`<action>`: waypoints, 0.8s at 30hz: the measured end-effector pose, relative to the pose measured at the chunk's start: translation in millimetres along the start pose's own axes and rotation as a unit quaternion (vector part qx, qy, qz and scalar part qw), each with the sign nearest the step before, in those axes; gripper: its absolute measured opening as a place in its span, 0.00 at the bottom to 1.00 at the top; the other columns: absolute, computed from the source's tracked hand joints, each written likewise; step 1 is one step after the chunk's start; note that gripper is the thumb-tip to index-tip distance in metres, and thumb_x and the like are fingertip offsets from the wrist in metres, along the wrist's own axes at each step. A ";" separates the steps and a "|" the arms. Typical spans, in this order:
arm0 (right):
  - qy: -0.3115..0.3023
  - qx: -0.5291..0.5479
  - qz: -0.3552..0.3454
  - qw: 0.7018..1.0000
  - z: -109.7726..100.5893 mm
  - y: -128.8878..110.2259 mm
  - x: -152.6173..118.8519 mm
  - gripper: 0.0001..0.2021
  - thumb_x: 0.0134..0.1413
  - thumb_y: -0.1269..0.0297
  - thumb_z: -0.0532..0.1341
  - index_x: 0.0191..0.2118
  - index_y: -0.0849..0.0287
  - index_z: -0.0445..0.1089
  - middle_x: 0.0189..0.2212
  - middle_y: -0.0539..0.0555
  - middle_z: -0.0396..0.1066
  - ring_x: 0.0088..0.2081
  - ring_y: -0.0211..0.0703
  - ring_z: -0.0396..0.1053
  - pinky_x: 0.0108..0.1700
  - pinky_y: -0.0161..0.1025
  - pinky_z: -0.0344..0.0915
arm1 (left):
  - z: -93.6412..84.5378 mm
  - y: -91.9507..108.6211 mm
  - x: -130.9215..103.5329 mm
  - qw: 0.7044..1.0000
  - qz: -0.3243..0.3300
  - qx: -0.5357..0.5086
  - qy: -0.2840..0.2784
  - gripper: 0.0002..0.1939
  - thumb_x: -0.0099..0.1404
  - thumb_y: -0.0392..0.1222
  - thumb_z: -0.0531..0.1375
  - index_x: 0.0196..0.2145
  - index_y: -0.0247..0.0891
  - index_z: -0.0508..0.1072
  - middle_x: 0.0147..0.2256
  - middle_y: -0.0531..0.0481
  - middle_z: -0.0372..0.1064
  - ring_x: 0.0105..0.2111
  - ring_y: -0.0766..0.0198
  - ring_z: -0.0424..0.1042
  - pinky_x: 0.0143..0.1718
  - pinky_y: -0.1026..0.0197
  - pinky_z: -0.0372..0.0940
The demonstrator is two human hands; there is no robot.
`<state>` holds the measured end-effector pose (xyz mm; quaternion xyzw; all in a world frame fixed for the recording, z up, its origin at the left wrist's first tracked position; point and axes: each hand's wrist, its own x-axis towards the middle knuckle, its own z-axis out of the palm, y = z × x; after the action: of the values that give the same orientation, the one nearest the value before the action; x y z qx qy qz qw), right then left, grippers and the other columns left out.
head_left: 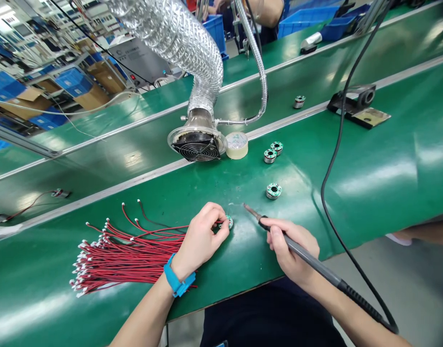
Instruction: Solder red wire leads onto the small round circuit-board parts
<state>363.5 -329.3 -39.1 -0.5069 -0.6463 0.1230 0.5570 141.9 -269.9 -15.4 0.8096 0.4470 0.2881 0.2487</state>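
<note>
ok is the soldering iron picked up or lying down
Picked up: the right hand grips the soldering iron, its tip out over the green bench.

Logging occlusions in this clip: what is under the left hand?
Beside the fingertips of the left hand, a round part with a green face shows partly. Red wires run in under the hand; whatever lies beneath its palm is covered.

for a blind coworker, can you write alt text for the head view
The left hand pinches a thin red wire at a small, round, green-topped metal part on a green workbench; the right hand holds a grey-handled soldering iron. A bundle of red wires with white connectors lies left; a silver ribbed duct hangs beyond.
</note>
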 end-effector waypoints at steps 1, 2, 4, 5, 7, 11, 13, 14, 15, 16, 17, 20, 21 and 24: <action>0.003 -0.033 -0.039 0.999 -2.2 4.8 5.4 0.10 0.69 0.74 0.59 0.48 0.58 0.76 0.28 0.48 0.77 0.24 0.34 0.72 0.30 0.33 0.69 | -0.2 0.4 0.2 1.000 -0.001 0.001 -0.002 0.07 0.70 0.32 0.60 0.33 0.39 0.69 0.39 0.48 0.70 0.38 0.63 0.70 0.40 0.61 0.64; 0.004 -0.075 -0.079 0.994 -4.4 10.1 11.6 0.10 0.67 0.75 0.60 0.50 0.59 0.75 0.30 0.49 0.77 0.25 0.34 0.72 0.31 0.34 0.68 | -0.3 0.9 0.3 1.000 -0.003 0.002 -0.005 0.07 0.70 0.32 0.60 0.33 0.39 0.69 0.39 0.48 0.70 0.38 0.63 0.70 0.39 0.61 0.64; -0.004 -0.163 -0.140 0.977 -8.0 21.9 25.0 0.13 0.66 0.75 0.62 0.53 0.60 0.74 0.33 0.52 0.78 0.28 0.37 0.73 0.34 0.36 0.70 | -0.6 1.6 0.8 1.000 -0.006 0.003 -0.008 0.07 0.70 0.32 0.60 0.33 0.39 0.69 0.39 0.48 0.70 0.38 0.64 0.69 0.39 0.61 0.64; -0.016 -0.201 -0.155 0.967 -9.1 27.9 31.3 0.15 0.66 0.75 0.62 0.55 0.60 0.74 0.36 0.55 0.78 0.33 0.41 0.76 0.39 0.39 0.72 | -0.7 1.8 1.1 1.000 -0.007 0.004 -0.009 0.07 0.70 0.32 0.60 0.33 0.39 0.69 0.39 0.48 0.70 0.38 0.64 0.69 0.39 0.61 0.64; -0.051 -0.244 -0.151 0.957 -9.4 39.5 40.7 0.17 0.67 0.74 0.61 0.60 0.62 0.72 0.44 0.61 0.77 0.48 0.52 0.77 0.52 0.49 0.74 | -1.0 2.0 1.7 1.000 -0.011 0.006 -0.011 0.07 0.70 0.32 0.60 0.33 0.39 0.69 0.39 0.48 0.69 0.37 0.64 0.69 0.37 0.62 0.64; -0.106 -0.259 -0.075 0.957 -5.2 56.0 42.5 0.23 0.71 0.71 0.56 0.68 0.61 0.65 0.52 0.67 0.72 0.53 0.58 0.74 0.51 0.54 0.75 | -3.9 1.6 1.3 1.000 -0.016 0.017 -0.021 0.07 0.72 0.34 0.59 0.33 0.39 0.69 0.39 0.49 0.70 0.35 0.65 0.69 0.34 0.62 0.62; -0.110 -0.252 -0.047 0.960 -3.6 58.4 38.1 0.24 0.72 0.71 0.55 0.70 0.59 0.62 0.52 0.66 0.71 0.47 0.54 0.76 0.43 0.48 0.75 | -7.6 2.4 0.2 0.998 -0.026 0.036 -0.037 0.03 0.72 0.37 0.60 0.38 0.40 0.70 0.41 0.48 0.71 0.34 0.65 0.69 0.33 0.62 0.62; -0.108 -0.243 -0.041 0.963 -3.2 58.0 35.7 0.24 0.72 0.70 0.56 0.70 0.57 0.62 0.51 0.64 0.71 0.45 0.52 0.76 0.42 0.46 0.75 | -10.1 3.2 -0.2 0.997 -0.030 0.051 -0.051 0.04 0.72 0.41 0.63 0.42 0.40 0.71 0.43 0.48 0.72 0.34 0.64 0.70 0.33 0.62 0.63; -0.104 -0.229 -0.040 0.967 -2.8 56.8 33.5 0.24 0.72 0.70 0.56 0.70 0.56 0.62 0.51 0.63 0.71 0.44 0.51 0.76 0.41 0.44 0.74 | -13.0 4.2 0.0 0.995 -0.032 0.066 -0.073 0.10 0.70 0.45 0.65 0.46 0.41 0.72 0.45 0.47 0.72 0.36 0.63 0.72 0.34 0.61 0.65; -0.103 -0.211 -0.042 0.971 -2.4 55.1 31.3 0.24 0.72 0.70 0.57 0.69 0.55 0.63 0.50 0.62 0.71 0.44 0.49 0.76 0.41 0.43 0.74 | -16.5 5.0 1.0 0.991 -0.030 0.083 -0.098 0.16 0.69 0.49 0.67 0.50 0.41 0.72 0.47 0.46 0.73 0.37 0.61 0.74 0.36 0.60 0.67; -0.104 -0.190 -0.045 0.975 -1.7 53.2 29.2 0.24 0.71 0.70 0.58 0.69 0.55 0.63 0.49 0.61 0.71 0.43 0.47 0.76 0.41 0.42 0.74 | -20.8 5.5 3.2 0.987 -0.026 0.100 -0.126 0.19 0.68 0.51 0.68 0.51 0.41 0.72 0.47 0.46 0.74 0.39 0.59 0.75 0.39 0.59 0.68; -0.123 -0.136 -0.054 0.981 2.3 48.8 22.4 0.24 0.70 0.71 0.58 0.68 0.54 0.64 0.50 0.59 0.70 0.41 0.42 0.76 0.42 0.38 0.74 | -42.3 -0.5 20.9 0.970 -0.021 0.136 -0.200 0.14 0.69 0.52 0.67 0.46 0.41 0.76 0.43 0.48 0.77 0.40 0.58 0.77 0.41 0.58 0.68; -0.130 -0.129 -0.058 0.981 4.1 48.1 20.2 0.24 0.69 0.71 0.59 0.67 0.54 0.65 0.50 0.59 0.70 0.39 0.41 0.76 0.41 0.37 0.74 | -53.5 -6.4 31.0 0.966 -0.026 0.145 -0.211 0.13 0.69 0.52 0.66 0.44 0.41 0.77 0.42 0.49 0.78 0.40 0.58 0.78 0.41 0.58 0.68; -0.146 -0.140 -0.071 0.977 8.2 48.7 15.7 0.24 0.68 0.71 0.59 0.67 0.53 0.66 0.51 0.59 0.69 0.36 0.39 0.75 0.38 0.36 0.73 | -97.5 -39.5 70.2 0.954 -0.072 0.203 -0.206 0.13 0.67 0.53 0.67 0.41 0.41 0.80 0.42 0.48 0.80 0.40 0.56 0.77 0.42 0.57 0.67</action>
<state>383.9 -291.4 -67.9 -0.5096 -0.7657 0.0639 0.3872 82.4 -176.1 44.9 0.8507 0.4918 -0.0007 0.1856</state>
